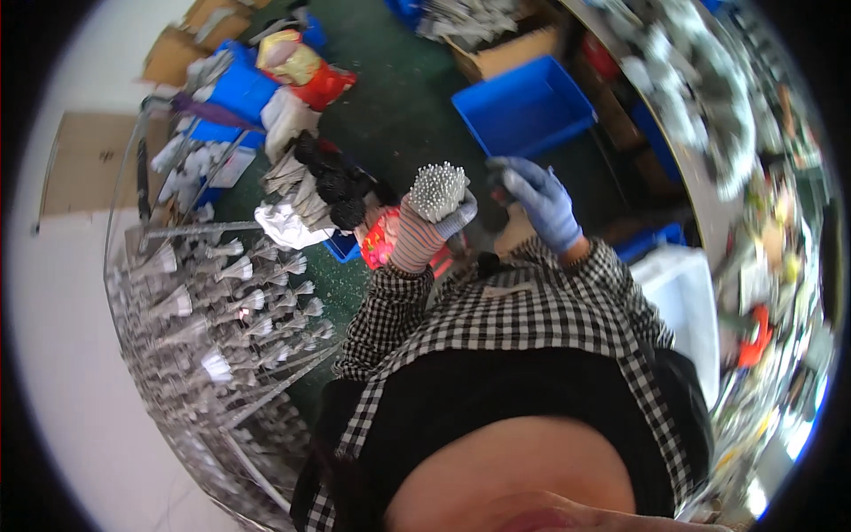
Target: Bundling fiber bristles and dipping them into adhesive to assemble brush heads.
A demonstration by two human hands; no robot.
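My left hand [424,229], in a striped grey glove, is wrapped round a bundle of thin whitish strands [440,190]. Their dotted ends face up. To its right is my right hand [542,202] in a blue-grey glove, apart from the bundle. Its fingers are bent towards the left, with something dark at the fingertips that is too blurred to name. Below both hands is the black-and-white checked apron [523,310] I wear. Beside my left hand lies a red and pink patterned item [381,238], partly hidden.
On the left, a metal rack [199,230] holds several rows of splayed whitish bundles [173,303]. Black and grey gloves [332,182] are heaped beyond my left hand. A blue bin [525,106] stands ahead, and a white tub [678,297] at right beside a long cluttered table [660,124].
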